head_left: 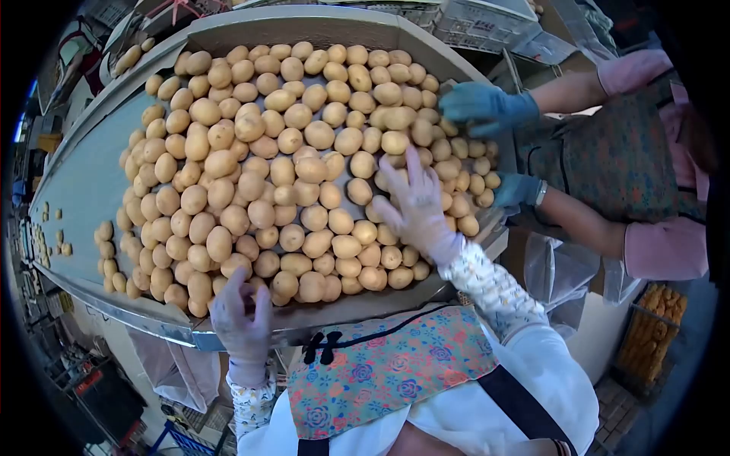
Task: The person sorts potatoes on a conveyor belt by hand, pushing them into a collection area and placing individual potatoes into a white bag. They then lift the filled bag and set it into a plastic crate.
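Many round tan potatoes [220, 163] lie piled over a grey sorting table [84, 182]. My left hand [243, 315], in a pale thin glove, is at the table's near edge, its fingers curved and apart beside the lowest potatoes, with nothing visible in it. Farther right, my right hand [418, 201], gloved the same way, lies over the potatoes with its fingers spread. Its fingertips touch or nearly touch potatoes; what is under the palm is hidden.
A co-worker in a patterned apron [616, 156] stands at the right end, blue-gloved hands [487, 106] at the potatoes. Plastic bags [179, 368] hang below the near edge. Crates [487, 26] stand behind, and a crate of brownish produce [650, 330] is at lower right.
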A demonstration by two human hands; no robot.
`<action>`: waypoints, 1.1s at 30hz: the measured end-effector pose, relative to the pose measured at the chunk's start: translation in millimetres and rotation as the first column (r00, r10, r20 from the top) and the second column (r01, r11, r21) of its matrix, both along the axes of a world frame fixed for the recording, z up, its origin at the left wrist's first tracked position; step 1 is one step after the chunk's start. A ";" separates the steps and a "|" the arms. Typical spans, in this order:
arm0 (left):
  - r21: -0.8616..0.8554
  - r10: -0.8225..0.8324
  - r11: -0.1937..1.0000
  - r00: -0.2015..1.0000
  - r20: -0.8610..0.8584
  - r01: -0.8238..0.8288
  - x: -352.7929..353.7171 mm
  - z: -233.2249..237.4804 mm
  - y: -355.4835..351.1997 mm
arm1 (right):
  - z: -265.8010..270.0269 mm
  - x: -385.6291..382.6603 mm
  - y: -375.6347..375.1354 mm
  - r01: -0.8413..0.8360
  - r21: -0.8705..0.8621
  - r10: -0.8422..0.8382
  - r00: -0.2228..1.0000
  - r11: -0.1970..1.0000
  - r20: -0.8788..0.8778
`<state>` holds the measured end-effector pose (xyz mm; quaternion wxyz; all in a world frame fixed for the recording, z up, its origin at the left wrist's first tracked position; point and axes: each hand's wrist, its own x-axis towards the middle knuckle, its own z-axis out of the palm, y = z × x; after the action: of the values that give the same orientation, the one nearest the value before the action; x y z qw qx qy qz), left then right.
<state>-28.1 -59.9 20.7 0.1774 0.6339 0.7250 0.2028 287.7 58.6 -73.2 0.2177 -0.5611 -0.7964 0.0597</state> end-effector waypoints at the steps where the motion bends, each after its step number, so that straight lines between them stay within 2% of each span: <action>1: -0.083 -0.024 0.996 1.000 0.004 0.024 2.8 -9.2 0.8 | 1.2 -2.4 -20.3 -0.044 -0.053 0.046 0.998 0.998 0.035; 2: -0.172 -0.052 0.984 0.999 0.008 0.052 6.4 -18.3 1.8 | 4.4 -0.9 -22.1 -0.138 -0.052 0.139 0.990 0.989 0.017; 3: -0.092 -0.220 0.975 0.903 -0.369 0.200 24.1 -28.0 5.9 | 5.7 -2.5 -23.5 -0.232 -0.044 0.231 0.973 0.972 -0.014; 4: -0.057 -0.226 0.974 0.925 -0.307 0.219 25.3 -27.5 11.2 | 0.2 7.4 -10.0 -0.186 0.034 0.183 0.980 0.982 0.081; 5: -0.022 -0.231 0.972 0.941 -0.247 0.233 24.7 -26.0 14.1 | -14.7 20.3 7.8 -0.095 -0.043 0.092 0.993 0.995 -0.067; 6: -0.001 -0.263 0.964 0.948 -0.181 0.267 23.0 -19.6 17.5 | -8.0 18.3 10.3 0.023 -0.012 -0.023 1.000 1.000 -0.015; 8: 0.048 -0.328 0.943 0.943 -0.049 0.330 22.1 -2.5 25.5 | 7.0 2.6 2.4 0.069 -0.046 -0.071 0.997 0.997 -0.042; 9: 0.025 -0.336 0.941 0.941 -0.038 0.337 25.4 0.3 26.4 | 17.7 -11.0 -8.4 -0.073 -0.010 0.074 0.995 0.997 0.068; 11: 0.221 -0.453 0.871 0.892 0.011 0.439 30.3 -2.2 24.8 | 3.3 -14.1 -11.6 -0.374 0.047 0.376 0.927 0.926 -0.020; 13: 0.180 -0.439 0.890 0.893 0.099 0.418 31.1 2.1 18.7 | -18.6 -10.1 13.8 -0.236 -0.084 0.191 0.913 0.968 -0.360; 14: 0.159 -0.427 0.900 0.893 0.139 0.406 30.4 3.6 15.9 | -17.5 -11.1 23.3 -0.054 0.012 0.055 0.962 0.998 -0.266; 16: 0.118 -0.315 0.948 0.930 0.190 0.297 22.7 1.0 11.9 | 10.0 -33.0 38.3 -0.180 0.062 0.190 0.938 0.982 -0.289; 18: 0.123 -0.209 0.975 0.953 0.221 0.186 23.0 1.3 13.1 | 11.0 -62.9 36.2 -0.278 0.132 0.304 0.915 0.951 -0.265; 20: 0.194 -0.238 0.960 0.957 0.167 0.205 19.4 7.4 13.3 | 8.9 -66.3 24.5 -0.241 0.110 0.252 0.962 0.964 -0.101; 21: 0.208 -0.245 0.955 0.957 0.154 0.211 16.1 10.2 11.2 | 2.7 -61.8 17.2 -0.219 0.109 0.229 0.970 0.970 -0.086; 24: 0.136 -0.081 0.989 0.979 0.188 0.056 5.4 -4.3 -4.8 | -1.6 -38.4 -1.5 -0.247 0.110 0.253 0.966 0.963 -0.047; 27: 0.057 -0.149 0.988 0.976 0.158 0.142 11.9 -10.8 -0.1 | 4.2 -53.0 -10.5 -0.279 0.093 0.293 0.930 0.956 -0.222; 28: -0.001 -0.172 0.984 0.960 0.219 0.177 21.7 -13.0 4.4 | 14.0 -70.4 -5.1 -0.306 0.063 0.310 0.900 0.950 -0.307; 29: 0.052 -0.271 0.962 0.933 0.236 0.267 28.4 -22.2 4.5 | 18.9 -86.1 -0.9 -0.335 0.037 0.322 0.863 0.942 -0.389; 31: 0.156 -0.385 0.919 0.909 0.158 0.362 46.7 -8.5 11.0 | -12.4 -111.0 -9.5 -0.271 0.086 0.284 0.929 0.959 -0.238; 32: 0.178 -0.373 0.921 0.915 0.155 0.345 46.4 -2.3 11.4 | -11.5 -107.1 -14.0 -0.320 0.092 0.333 0.914 0.943 -0.232; 33: 0.167 -0.284 0.952 0.944 0.165 0.257 39.5 -2.5 6.1 | -2.4 -95.5 -16.0 -0.417 0.011 0.400 0.866 0.909 -0.301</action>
<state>11.4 -53.8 18.2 0.2250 0.7169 0.5943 0.2868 192.1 42.6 -75.6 0.3017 -0.3701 -0.8534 0.2092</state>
